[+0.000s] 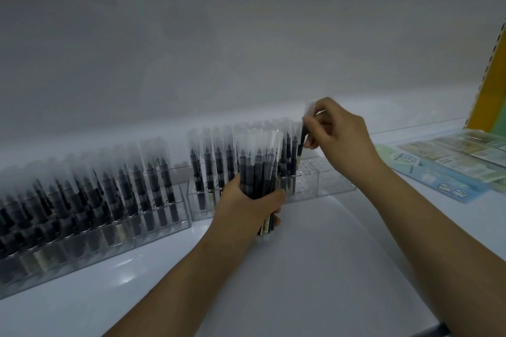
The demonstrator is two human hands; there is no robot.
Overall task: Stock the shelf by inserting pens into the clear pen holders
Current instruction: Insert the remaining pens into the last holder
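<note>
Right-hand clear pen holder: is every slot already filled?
No, the right end of the clear plastic pen holder shows empty slots beside the black pen the right hand pinches.

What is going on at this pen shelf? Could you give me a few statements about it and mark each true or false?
1. The left hand grips a bundle of pens. True.
2. The right hand is empty. False: it pinches a single pen above the right clear holder.
3. The right clear holder is full from end to end. False: the slots at its right end are still empty.
4. The left clear holder is packed with pens. True.
5. Printed cards lie flat on the shelf to the right. True.
</note>
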